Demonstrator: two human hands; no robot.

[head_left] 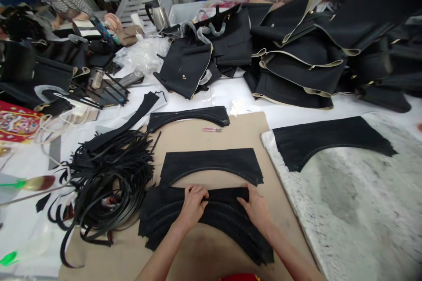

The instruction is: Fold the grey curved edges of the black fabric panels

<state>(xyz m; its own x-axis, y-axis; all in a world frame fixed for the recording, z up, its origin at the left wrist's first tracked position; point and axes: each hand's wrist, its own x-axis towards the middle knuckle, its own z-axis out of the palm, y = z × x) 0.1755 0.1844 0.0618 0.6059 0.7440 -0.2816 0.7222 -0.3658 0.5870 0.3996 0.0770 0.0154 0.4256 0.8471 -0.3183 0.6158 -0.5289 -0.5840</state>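
Note:
A fanned stack of black arched leather pieces (224,224) lies on a brown cardboard sheet (244,131) right in front of me. My left hand (193,204) rests on the stack's top edge with its fingers curled, pinching the top piece. My right hand (255,206) presses on the same edge a little to the right, fingers bent down onto the leather. Just beyond the hands lies a single arched black piece (211,164). Another thin stack of arched pieces (187,118) sits farther back.
A tangle of black straps (105,175) lies to the left. A marble slab (356,202) at right carries one large black piece (329,138). Small pink snips (212,129) lie on the cardboard. Black bags (296,52) are piled at the back, with other people behind them.

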